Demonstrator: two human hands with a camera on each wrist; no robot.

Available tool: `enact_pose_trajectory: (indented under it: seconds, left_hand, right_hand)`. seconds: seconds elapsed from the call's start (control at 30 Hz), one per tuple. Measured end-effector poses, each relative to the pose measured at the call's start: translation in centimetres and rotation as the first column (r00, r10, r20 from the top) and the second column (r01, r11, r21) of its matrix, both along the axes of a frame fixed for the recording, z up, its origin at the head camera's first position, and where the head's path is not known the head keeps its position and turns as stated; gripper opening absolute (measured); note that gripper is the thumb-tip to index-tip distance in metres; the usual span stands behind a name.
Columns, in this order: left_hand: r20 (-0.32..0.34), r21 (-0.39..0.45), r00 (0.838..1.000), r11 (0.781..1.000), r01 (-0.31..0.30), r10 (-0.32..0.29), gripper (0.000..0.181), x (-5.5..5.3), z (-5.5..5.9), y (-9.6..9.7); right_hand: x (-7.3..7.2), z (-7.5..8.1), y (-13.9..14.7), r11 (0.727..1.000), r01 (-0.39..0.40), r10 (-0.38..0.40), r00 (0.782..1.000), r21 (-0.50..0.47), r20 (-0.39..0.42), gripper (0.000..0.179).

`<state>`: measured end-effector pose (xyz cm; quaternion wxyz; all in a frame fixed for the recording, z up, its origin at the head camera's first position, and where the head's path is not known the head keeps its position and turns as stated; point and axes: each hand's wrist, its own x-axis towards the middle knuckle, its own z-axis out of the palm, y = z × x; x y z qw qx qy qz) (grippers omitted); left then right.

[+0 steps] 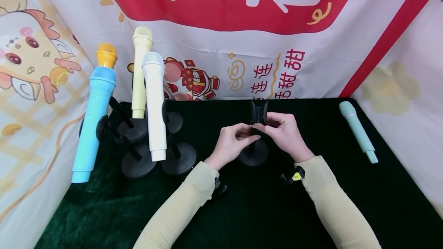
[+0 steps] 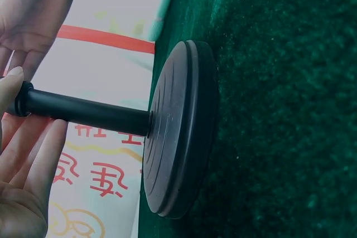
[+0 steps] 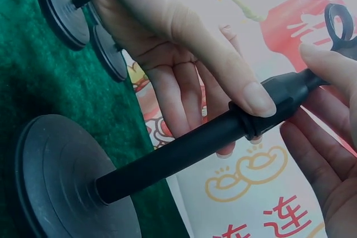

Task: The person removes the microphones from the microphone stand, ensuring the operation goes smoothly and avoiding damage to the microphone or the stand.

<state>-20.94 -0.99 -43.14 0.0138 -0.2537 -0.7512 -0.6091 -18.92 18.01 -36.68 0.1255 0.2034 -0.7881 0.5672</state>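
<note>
A black microphone stand with a round base stands upright on the green cloth, in front of me. My left hand grips the collar of its post between thumb and fingers, as the right wrist view shows. Higher up, my right hand pinches the narrow neck just under the black microphone clip. Nothing sits in that clip. In the left wrist view, the straight post runs down into the ridged base.
On the left, blue, pale yellow, white and orange-headed microphones are grouped, with several black stand bases below. A mint-green microphone lies at the right. A printed cloth backdrop rises behind the table.
</note>
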Motion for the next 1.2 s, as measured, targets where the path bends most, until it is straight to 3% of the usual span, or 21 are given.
enact_pose_trajectory:
  seconds: [0.23, 0.6, 0.87, 1.2]
  left_hand:
    - [0.0, -0.002, 1.0, 1.0, 0.005, -0.005, 0.026, 0.0, -0.1, 0.0]
    - [-0.004, -0.037, 1.0, 0.999, -0.003, 0.003, 0.03, 0.5, 0.4, -0.8]
    - [-0.038, -0.097, 0.997, 0.993, -0.064, 0.061, 0.04, 2.1, 1.0, -3.2]
    - [0.002, -0.109, 0.998, 0.992, -0.066, 0.067, 0.041, 4.9, 1.2, -6.9]
  right_hand:
    - [0.7, 0.7, -0.3, 1.0, -0.003, 0.003, 0.999, -0.001, -0.036, 0.011]
    - [0.6, 0.8, -0.3, 1.0, -0.007, 0.007, 1.0, -0.003, 0.005, 0.012]
    - [1.2, 0.7, -0.4, 0.999, 0.044, -0.044, 0.999, 0.02, 0.013, 0.014]
    - [1.5, -1.4, 0.0, 0.997, -0.013, 0.0, 0.985, 0.075, 0.17, 0.017]
